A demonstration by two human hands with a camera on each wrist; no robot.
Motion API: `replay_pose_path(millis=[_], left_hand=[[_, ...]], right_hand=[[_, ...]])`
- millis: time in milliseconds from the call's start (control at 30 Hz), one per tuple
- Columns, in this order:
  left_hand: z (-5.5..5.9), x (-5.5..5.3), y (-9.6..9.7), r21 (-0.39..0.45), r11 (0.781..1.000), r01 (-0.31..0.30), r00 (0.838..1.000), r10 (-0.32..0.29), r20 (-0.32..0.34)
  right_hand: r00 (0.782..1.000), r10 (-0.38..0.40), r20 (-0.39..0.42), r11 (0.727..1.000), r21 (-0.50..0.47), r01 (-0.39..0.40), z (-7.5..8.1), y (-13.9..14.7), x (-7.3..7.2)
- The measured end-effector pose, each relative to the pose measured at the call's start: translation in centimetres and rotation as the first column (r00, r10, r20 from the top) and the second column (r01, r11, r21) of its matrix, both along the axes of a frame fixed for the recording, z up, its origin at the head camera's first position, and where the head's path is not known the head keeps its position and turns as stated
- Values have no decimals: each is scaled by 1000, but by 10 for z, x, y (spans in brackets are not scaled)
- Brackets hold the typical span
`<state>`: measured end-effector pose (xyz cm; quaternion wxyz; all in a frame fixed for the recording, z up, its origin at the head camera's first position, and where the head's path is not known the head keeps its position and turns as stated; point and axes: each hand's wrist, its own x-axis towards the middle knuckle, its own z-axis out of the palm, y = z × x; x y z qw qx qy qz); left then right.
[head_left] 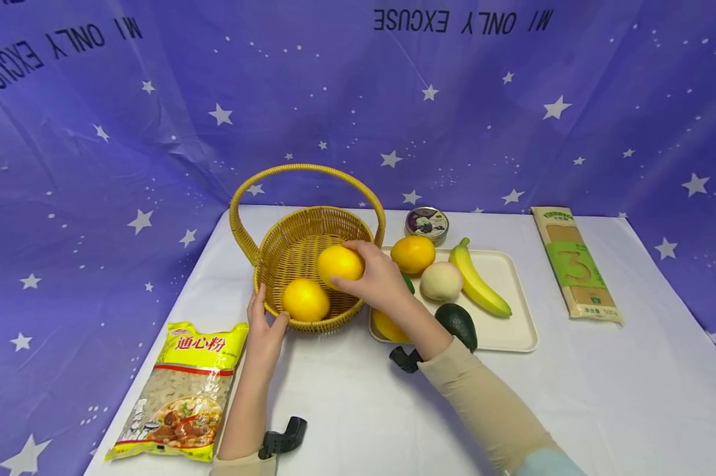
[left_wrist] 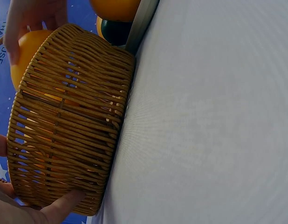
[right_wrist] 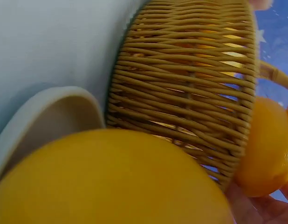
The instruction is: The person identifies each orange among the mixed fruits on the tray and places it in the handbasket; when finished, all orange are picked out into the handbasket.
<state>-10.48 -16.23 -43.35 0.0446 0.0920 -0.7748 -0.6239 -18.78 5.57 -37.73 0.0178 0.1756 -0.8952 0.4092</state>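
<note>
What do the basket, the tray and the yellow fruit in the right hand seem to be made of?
Basket: woven tan strands with a slight sheen, so rattan or plastic imitation.
Tray: probably plastic, going by its smooth cream surface and rounded corners.
Yellow fruit: smooth, evenly coloured, softly shiny; real peel or moulded plastic, I cannot tell.

One high overview, two sideways close-ups of a wicker basket (head_left: pixel 292 254)
The head camera looks forward and down across the counter (head_left: pixel 358 410). Both wrist cameras share the basket's outer wall up close: counter at right in the left wrist view, upper left in the right wrist view, where a yellow fruit (right_wrist: pixel 111 182) fills the bottom.
</note>
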Motion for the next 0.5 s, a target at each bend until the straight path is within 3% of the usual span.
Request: replay_pose_path(millis=[200, 500], left_hand=[[0, 0, 1, -6, 1000, 3, 1000, -3, -3], [-1, -1, 0, -5, 1000, 2, 1000, -2, -15]], right_hand=[[998, 1, -68, 992, 129, 8, -11, -10, -1], [994, 1, -110, 977, 211, 22, -18, -18, -2]])
